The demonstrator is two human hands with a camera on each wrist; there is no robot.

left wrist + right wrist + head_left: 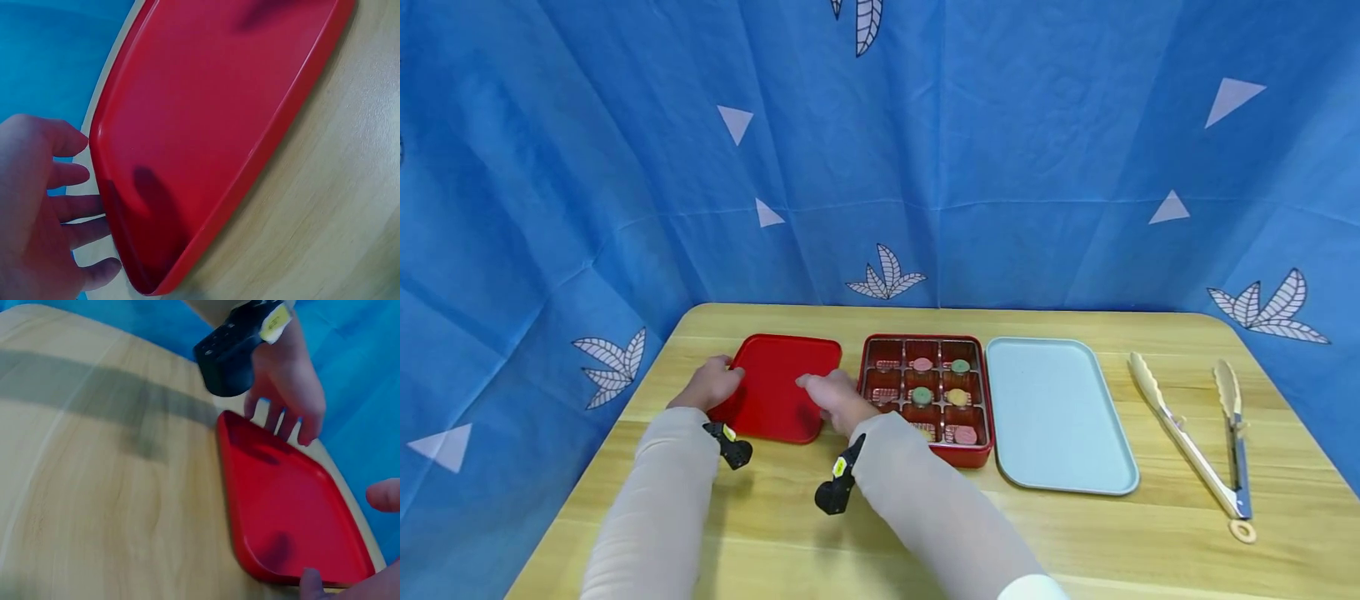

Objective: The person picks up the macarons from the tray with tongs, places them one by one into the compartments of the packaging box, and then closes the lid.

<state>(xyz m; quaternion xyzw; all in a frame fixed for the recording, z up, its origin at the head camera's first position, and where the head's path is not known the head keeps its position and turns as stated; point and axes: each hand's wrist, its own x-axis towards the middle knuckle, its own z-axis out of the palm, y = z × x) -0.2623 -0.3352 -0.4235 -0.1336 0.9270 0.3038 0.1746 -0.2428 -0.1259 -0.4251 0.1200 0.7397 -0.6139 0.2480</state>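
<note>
A shallow red lid (775, 400), raised rim upward, lies on the left part of the table. My left hand (713, 385) is at its left edge; in the left wrist view the fairly straight fingertips (94, 205) meet the outside of the rim. My right hand (835, 396) is at the lid's right edge, with thumb and finger spread apart in the right wrist view. Neither hand curls around the lid. Beside my right hand sits a red box (988, 417) with a divided insert, partly covered by my right forearm. Several pink, green and yellow round pieces (921, 396) lie in its compartments.
A pale blue tray (1060, 417) stands just right of the red box. Farther right, metal tongs (1240, 467) with cream tips lie spread open. The wooden table (790, 533) ends at a blue patterned curtain (1037, 150) behind and at both sides.
</note>
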